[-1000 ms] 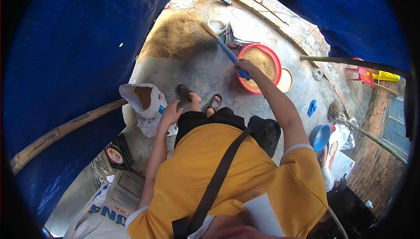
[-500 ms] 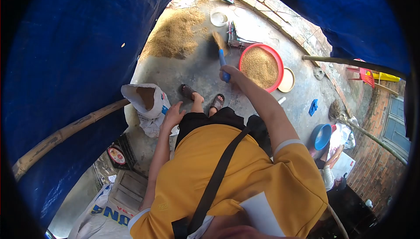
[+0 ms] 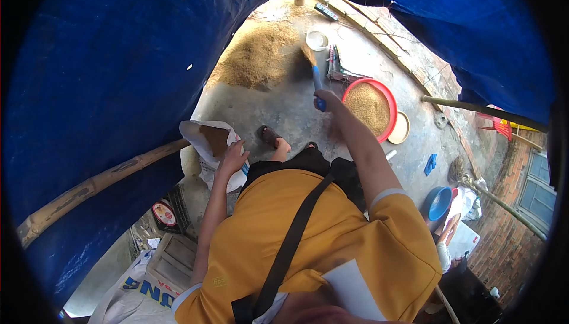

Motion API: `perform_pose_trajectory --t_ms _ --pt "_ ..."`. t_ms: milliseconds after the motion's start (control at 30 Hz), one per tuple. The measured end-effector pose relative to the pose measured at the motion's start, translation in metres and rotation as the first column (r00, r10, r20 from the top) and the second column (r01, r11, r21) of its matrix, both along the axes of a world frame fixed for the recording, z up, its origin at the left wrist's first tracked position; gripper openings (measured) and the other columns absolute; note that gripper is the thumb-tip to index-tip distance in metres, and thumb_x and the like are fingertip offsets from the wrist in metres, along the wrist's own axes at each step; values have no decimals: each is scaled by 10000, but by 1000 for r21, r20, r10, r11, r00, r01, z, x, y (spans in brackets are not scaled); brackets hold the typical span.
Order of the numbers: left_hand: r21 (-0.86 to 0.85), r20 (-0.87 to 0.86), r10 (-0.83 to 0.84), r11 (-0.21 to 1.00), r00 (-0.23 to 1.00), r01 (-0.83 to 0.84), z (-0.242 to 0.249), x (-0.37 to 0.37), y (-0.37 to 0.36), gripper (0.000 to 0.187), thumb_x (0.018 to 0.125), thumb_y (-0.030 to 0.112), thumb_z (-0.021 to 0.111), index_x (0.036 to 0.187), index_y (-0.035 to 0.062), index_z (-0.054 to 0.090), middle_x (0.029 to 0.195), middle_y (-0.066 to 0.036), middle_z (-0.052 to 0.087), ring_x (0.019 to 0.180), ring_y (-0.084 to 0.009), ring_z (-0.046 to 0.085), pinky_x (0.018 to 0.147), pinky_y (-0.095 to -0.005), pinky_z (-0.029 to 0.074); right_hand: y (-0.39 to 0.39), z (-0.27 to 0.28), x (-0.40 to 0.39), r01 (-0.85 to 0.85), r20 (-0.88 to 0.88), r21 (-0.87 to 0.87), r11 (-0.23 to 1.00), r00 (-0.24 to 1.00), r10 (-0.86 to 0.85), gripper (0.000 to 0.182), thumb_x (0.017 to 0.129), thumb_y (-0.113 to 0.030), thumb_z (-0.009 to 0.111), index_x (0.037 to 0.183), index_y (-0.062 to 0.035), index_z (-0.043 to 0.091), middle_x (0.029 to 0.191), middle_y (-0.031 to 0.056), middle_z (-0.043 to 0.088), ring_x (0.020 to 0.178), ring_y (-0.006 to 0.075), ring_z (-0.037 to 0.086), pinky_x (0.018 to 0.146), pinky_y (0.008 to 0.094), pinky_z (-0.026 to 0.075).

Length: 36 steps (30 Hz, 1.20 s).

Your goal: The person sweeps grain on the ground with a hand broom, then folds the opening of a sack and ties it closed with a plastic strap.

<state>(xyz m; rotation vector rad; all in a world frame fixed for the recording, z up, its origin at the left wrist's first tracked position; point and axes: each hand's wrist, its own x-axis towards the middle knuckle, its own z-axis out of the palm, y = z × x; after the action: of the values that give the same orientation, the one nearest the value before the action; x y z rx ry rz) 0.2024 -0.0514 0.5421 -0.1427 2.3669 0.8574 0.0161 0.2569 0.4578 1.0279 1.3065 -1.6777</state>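
Observation:
My right hand [image 3: 326, 100] is closed round the blue handle of a hand broom [image 3: 317, 78], stretched out ahead of me. Its straw bristles point away, close to a white bowl [image 3: 317, 40] and the right side of a heap of golden-brown grain [image 3: 258, 57] on the floor. My left hand [image 3: 234, 159] hangs low with its fingers apart, overlapping the edge of an open white sack [image 3: 188, 128] that has grain-coloured contents. Right of the broom stands a red basin [image 3: 392, 104] full of grain.
Beside the basin lies a round, shallow tray [image 3: 400, 127], with a stack of flat sheets [image 3: 352, 60] behind it. A bamboo pole [image 3: 106, 179] crosses at left under the blue tarp [image 3: 106, 75]. Another person [image 3: 447, 247] sits at right near a blue tub [image 3: 437, 203].
My view has shifted, so the floor things appear further right and lower. The broom has moved a little further out, toward the white bowl. My left hand is now over the sack's edge.

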Motion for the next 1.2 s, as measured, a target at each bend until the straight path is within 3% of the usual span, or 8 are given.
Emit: perform_pose_trajectory --t_ms 100,267,400,567,700,800,933,1200 --pt "31 -33 31 999 999 -30 2 -7 -18 436 733 212 525 1106 10 426 1035 -214 477 974 -349 455 830 -393 366 -32 -6 -6 -169 -55 158 973 982 179 153 733 -91 522 709 -21 388 505 51 437 371 148 445 329 269 387" --pt "15 -4 26 1000 1000 -26 -3 -14 -37 429 729 215 527 1103 25 438 1013 -205 488 960 -348 462 822 -394 368 11 14 -28 -58 130 -522 851 981 146 165 744 -118 530 695 -54 386 513 41 429 376 101 430 312 246 365" --pt "13 -10 13 1000 1000 -13 -16 -19 -46 430 727 217 526 1104 30 438 1024 -205 487 967 -346 460 829 -393 367 36 84 -22 297 365 -493 818 924 -116 175 760 -143 524 728 -63 372 529 31 418 386 86 424 313 223 359" --pt "-8 -19 -37 999 999 37 -21 -37 -38 420 725 214 524 1092 26 443 1052 -213 478 983 -348 455 833 -397 368 34 48 -38 61 133 -290 955 991 -23 182 758 -156 547 775 -40 408 581 50 445 385 94 434 332 183 384" --pt "-4 10 -22 1000 1000 22 -18 -65 -26 422 724 211 527 1089 18 440 1035 -223 482 971 -352 462 826 -397 376 -12 -11 -52 -20 23 -234 972 999 26 136 751 -139 522 732 -10 482 592 82 501 434 177 487 405 309 425" --pt "9 -1 3 1000 1000 -3 -15 -93 -15 412 725 198 525 1080 8 440 1021 -231 485 956 -357 470 817 -396 384 -31 14 -63 -305 -22 28 952 952 306 145 743 -141 537 738 -6 483 565 72 488 442 185 491 410 331 423" --pt "-13 5 -52 999 999 53 -6 -137 7 411 726 189 529 1080 3 432 1013 -229 487 952 -353 473 809 -397 389 18 66 -97 -228 129 -205 952 958 257 131 762 -132 519 787 -9 484 558 68 485 416 135 469 365 268 397" --pt "48 -130 -37 998 991 43 -8 -210 56 415 734 201 528 1086 6 425 993 -230 491 940 -352 481 802 -398 392 38 87 -164 -340 -116 -30 940 935 334 181 783 -158 498 874 -18 429 568 68 467 410 137 465 339 266 383"
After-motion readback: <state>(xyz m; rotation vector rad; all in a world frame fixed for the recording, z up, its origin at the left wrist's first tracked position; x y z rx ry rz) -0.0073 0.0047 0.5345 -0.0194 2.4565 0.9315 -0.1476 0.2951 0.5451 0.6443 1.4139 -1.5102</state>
